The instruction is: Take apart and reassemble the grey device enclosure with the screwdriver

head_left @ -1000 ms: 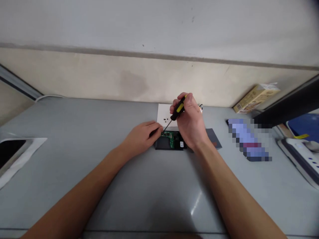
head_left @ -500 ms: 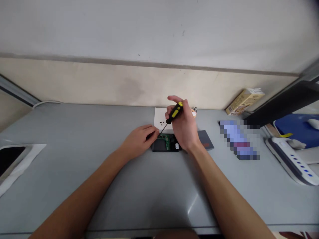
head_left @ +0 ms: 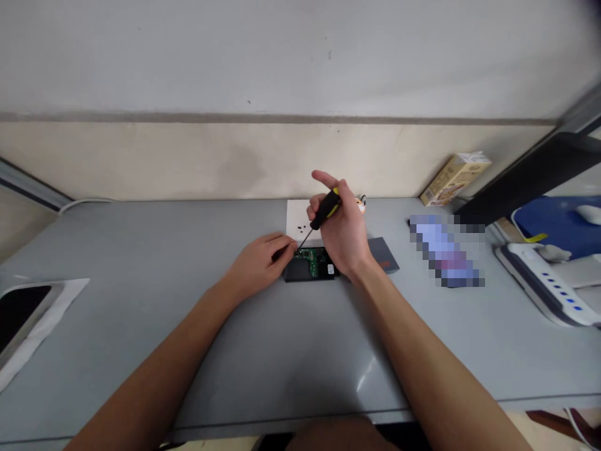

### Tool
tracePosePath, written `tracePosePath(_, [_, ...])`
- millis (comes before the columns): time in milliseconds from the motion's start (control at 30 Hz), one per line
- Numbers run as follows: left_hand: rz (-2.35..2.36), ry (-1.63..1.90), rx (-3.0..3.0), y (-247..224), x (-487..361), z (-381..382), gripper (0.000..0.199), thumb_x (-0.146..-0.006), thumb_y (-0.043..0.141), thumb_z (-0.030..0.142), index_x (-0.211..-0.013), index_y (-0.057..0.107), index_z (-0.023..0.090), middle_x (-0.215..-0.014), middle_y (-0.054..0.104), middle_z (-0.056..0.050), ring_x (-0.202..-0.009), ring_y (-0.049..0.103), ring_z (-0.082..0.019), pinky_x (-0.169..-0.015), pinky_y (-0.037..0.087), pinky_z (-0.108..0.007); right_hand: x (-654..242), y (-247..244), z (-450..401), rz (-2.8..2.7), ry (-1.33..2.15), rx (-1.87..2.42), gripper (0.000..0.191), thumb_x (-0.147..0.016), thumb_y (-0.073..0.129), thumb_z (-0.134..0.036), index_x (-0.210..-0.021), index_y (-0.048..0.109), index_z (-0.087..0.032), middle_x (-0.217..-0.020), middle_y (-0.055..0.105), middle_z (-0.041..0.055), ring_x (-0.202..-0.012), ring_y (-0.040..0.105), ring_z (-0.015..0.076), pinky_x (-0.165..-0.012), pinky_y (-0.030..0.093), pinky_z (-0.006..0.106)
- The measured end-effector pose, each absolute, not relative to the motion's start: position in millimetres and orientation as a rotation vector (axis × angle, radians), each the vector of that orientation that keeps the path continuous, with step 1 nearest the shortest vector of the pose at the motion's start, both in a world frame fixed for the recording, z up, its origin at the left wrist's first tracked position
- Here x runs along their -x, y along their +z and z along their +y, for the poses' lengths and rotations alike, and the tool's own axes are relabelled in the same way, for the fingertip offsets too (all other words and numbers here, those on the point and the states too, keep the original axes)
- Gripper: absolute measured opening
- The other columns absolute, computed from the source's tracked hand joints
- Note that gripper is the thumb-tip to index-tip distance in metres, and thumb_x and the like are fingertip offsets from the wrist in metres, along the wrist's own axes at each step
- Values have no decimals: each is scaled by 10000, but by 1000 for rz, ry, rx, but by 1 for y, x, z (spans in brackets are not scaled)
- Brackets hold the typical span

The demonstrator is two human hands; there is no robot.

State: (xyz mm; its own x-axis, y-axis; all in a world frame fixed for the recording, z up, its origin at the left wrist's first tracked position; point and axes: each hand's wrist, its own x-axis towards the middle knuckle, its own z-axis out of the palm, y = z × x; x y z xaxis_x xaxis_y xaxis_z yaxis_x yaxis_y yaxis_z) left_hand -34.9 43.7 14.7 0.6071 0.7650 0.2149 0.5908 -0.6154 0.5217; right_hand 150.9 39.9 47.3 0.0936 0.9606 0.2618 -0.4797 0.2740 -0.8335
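My right hand (head_left: 345, 235) grips a black and yellow screwdriver (head_left: 325, 210), its index finger raised. The thin shaft slants down to the upper left part of a small device with a green circuit board (head_left: 313, 264). At the device's upper left corner, my left hand (head_left: 263, 258) has thumb and fingertips pressed together near the screwdriver tip; whatever is between them is too small to make out. Several tiny dark pieces lie on a white sheet (head_left: 295, 215) behind the device. A dark grey flat panel (head_left: 384, 255) lies to its right, partly behind my right wrist.
A carton (head_left: 455, 180) and a blurred-out phone-like object (head_left: 444, 250) lie to the right, near a black monitor-like edge (head_left: 526, 178). Further right is a white power strip (head_left: 547, 285). A dark-screened device (head_left: 23, 313) rests on white paper at the far left.
The camera view has tilted and shifted slightly. The screwdriver handle has turned in my right hand, showing less of its yellow patch, and my index finger is stretched further out.
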Motion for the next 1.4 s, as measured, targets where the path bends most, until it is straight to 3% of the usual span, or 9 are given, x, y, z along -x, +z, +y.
tracePosePath(167, [1068, 590, -2442, 14, 37, 45, 271, -1068, 444, 322, -972, 670, 208, -934, 686, -15, -835, 612, -170, -769, 437, -294, -159, 43, 42, -862, 1216, 697, 457, -811, 729, -651, -843, 517, -248, -926, 628, 3, -782, 649, 133, -702, 512, 288])
tracePosePath(300, [1064, 596, -2473, 9, 38, 47, 261, -1066, 452, 338, -1016, 673, 209, -949, 695, -18, -833, 619, -173, -775, 444, -306, -161, 39, 45, -873, 1153, 738, 550, -800, 737, -666, -752, 380, -250, -652, 472, -59, -560, 497, 99, -591, 444, 277])
tracePosePath(467, [1058, 611, -2469, 7, 38, 48, 268, -1069, 445, 359, -1030, 666, 213, -964, 699, -24, -842, 625, -180, -780, 452, -312, -165, 40, 47, -792, 1274, 578, 433, -926, 539, -689, -957, 597, -261, -671, 457, -37, -595, 485, 122, -622, 459, 290])
tracePosePath(600, [1045, 616, -2472, 9, 38, 47, 281, -1074, 436, 362, -1022, 670, 215, -957, 698, -22, -842, 621, -181, -789, 456, -317, -166, 42, 46, -699, 1400, 527, 302, -921, 623, -561, -1013, 642, -274, -781, 553, -17, -708, 571, 125, -714, 502, 276])
tracePosePath(733, [1036, 627, -2497, 9, 39, 47, 280, -1075, 433, 360, -1023, 664, 211, -948, 690, -24, -843, 616, -184, -787, 454, -314, -163, 41, 43, -720, 1359, 556, 338, -809, 795, -500, -887, 577, -254, -914, 622, -9, -848, 657, 131, -780, 519, 274])
tracePosePath(933, [1053, 614, -2497, 10, 38, 47, 294, -1073, 419, 375, -1018, 655, 208, -935, 683, -28, -814, 609, -184, -771, 446, -312, -162, 38, 46, -851, 1191, 691, 492, -852, 614, -742, -836, 502, -263, -617, 409, -71, -521, 458, 106, -553, 414, 274])
tracePosePath(1067, [1049, 603, -2479, 12, 37, 46, 314, -1075, 409, 385, -1000, 656, 207, -923, 680, -31, -822, 608, -186, -774, 448, -314, -164, 41, 45, -827, 1286, 613, 503, -904, 516, -738, -1063, 634, -275, -728, 517, -24, -634, 543, 136, -670, 497, 307])
tracePosePath(1233, [1045, 586, -2491, 14, 37, 46, 323, -1073, 406, 391, -990, 657, 205, -917, 676, -34, -821, 603, -186, -761, 447, -311, -163, 39, 44, -843, 1261, 655, 437, -806, 740, -641, -924, 556, -262, -878, 597, -12, -780, 635, 132, -749, 521, 290])
tracePosePath(1400, [1042, 583, -2476, 14, 37, 46, 322, -1071, 412, 389, -985, 660, 201, -913, 668, -32, -816, 601, -181, -759, 450, -299, -160, 37, 43, -937, 1044, 805, 495, -819, 686, -705, -858, 452, -270, -634, 449, -80, -570, 479, 107, -632, 449, 272])
